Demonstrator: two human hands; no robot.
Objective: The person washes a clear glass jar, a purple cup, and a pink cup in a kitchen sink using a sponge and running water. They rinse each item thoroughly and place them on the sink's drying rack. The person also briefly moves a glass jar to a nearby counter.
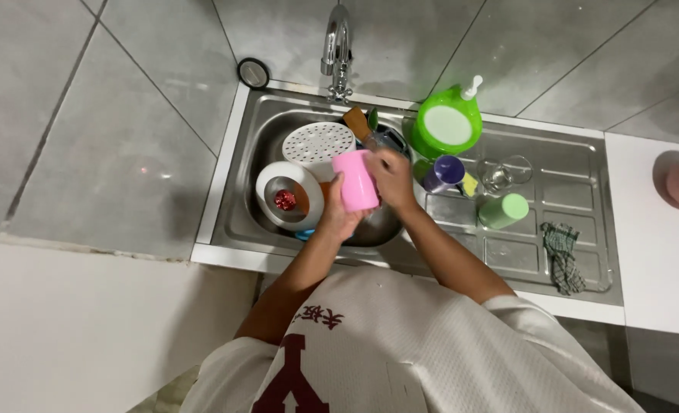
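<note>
A stainless-steel sink with a ribbed draining board [553,191] fills the middle of the frame, its basin at centre left crowded with dishes that overlap, so their lower parts are hidden. At upper centre stands a chrome tap [338,46], and just right of it a round green soap bottle with a white pump [448,122], its white label facing up. Left of centre lies a white perforated round lid [316,143] above a white bowl [287,197]. Over the basin, the left hand [338,210] wraps its fingers around a pink plastic cup [355,180], while the right hand [391,177] closes on the cup's rim; its fingertips cannot be made out. A purple cup [445,173], a pale green cup [504,210] and a dark checked cloth [563,256] sit on the board.
</note>
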